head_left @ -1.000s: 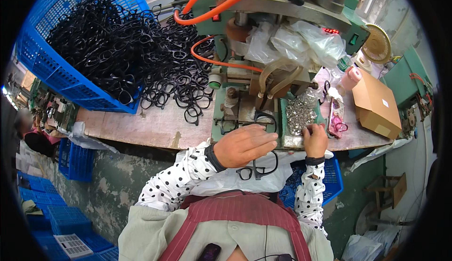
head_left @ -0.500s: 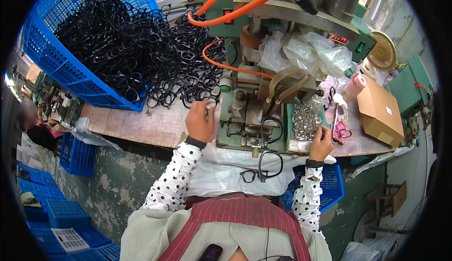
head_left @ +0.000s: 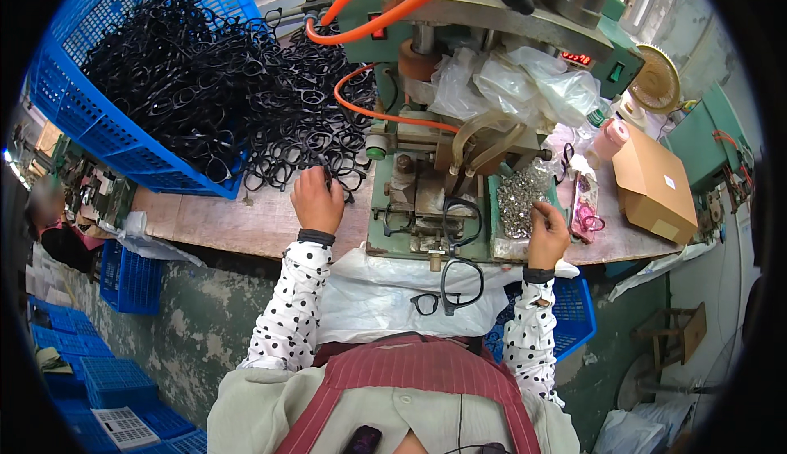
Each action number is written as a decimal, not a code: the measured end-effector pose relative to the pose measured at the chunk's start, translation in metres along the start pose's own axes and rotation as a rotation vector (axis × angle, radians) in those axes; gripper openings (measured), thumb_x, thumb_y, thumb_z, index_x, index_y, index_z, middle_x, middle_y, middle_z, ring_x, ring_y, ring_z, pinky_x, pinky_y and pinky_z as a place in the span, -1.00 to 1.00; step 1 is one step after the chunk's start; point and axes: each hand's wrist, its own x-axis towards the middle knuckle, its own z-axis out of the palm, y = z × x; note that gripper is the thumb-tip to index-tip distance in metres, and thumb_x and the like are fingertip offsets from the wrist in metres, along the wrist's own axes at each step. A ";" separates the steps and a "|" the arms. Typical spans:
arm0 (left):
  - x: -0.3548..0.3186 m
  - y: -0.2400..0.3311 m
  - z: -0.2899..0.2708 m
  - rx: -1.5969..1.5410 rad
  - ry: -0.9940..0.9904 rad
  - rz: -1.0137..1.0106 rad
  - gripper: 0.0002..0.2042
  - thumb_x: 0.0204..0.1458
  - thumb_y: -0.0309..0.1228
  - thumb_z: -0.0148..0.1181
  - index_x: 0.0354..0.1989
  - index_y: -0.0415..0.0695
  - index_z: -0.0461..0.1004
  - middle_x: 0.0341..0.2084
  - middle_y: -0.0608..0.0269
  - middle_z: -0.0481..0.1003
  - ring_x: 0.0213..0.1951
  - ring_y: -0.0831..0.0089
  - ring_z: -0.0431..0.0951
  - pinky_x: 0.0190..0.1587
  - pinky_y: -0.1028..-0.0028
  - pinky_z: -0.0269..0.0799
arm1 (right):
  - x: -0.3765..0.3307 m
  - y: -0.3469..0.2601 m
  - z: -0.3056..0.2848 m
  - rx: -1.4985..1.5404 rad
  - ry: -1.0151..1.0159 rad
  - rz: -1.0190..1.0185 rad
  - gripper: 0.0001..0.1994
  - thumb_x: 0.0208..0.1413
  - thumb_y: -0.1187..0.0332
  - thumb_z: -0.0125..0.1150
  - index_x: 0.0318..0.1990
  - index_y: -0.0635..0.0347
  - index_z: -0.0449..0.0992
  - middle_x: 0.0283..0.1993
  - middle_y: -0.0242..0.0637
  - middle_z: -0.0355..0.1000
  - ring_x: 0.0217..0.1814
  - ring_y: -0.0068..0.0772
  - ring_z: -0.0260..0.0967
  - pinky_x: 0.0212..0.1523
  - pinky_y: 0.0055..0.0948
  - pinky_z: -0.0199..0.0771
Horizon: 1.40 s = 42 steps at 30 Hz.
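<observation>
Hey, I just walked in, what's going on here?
A person wearing white polka-dot sleeves is at a green metal machine. The left hand is at the near edge of a heap of black glasses frames; the right hand is at a green tray of small silvery pieces. Whether either grips anything is unclear. One black frame sits on the machine, another against white plastic sheeting below.

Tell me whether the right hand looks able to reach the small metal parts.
Probably yes: the right hand is by the right edge of the small metal parts, with nothing visible between them.
</observation>
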 end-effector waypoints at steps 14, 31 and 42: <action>0.012 -0.006 -0.007 -0.178 0.030 0.032 -0.82 0.20 -0.30 0.04 -0.18 -0.14 0.45 -0.32 0.15 0.53 -0.44 0.07 0.48 -0.37 0.20 0.29 | -0.004 -0.139 0.020 0.544 -0.413 0.289 -0.60 -0.11 0.52 0.35 -0.06 0.32 0.39 -0.33 -0.30 0.53 -0.44 -0.78 0.25 -0.48 -0.72 0.15; -0.010 0.148 -0.090 -0.809 -0.149 1.025 -0.63 -0.02 -0.52 0.18 0.02 -0.23 0.44 -0.06 0.06 0.49 -0.07 0.18 0.53 0.06 0.16 0.46 | 0.019 -0.073 0.032 0.128 -0.077 0.086 -0.59 -0.12 0.53 0.32 -0.04 0.13 0.45 -0.30 -0.31 0.56 -0.36 -0.37 0.48 -0.30 -0.41 0.43; -0.020 0.146 -0.068 -0.813 -0.189 0.989 -0.58 -0.11 -0.53 0.19 0.03 -0.21 0.44 0.01 0.06 0.45 -0.02 0.17 0.50 0.07 0.15 0.45 | 0.002 0.004 0.000 -0.443 -0.148 -0.277 -0.83 -0.20 0.37 0.40 -0.38 0.07 0.59 -0.06 -0.27 0.46 0.08 -0.09 0.25 0.09 -0.17 0.20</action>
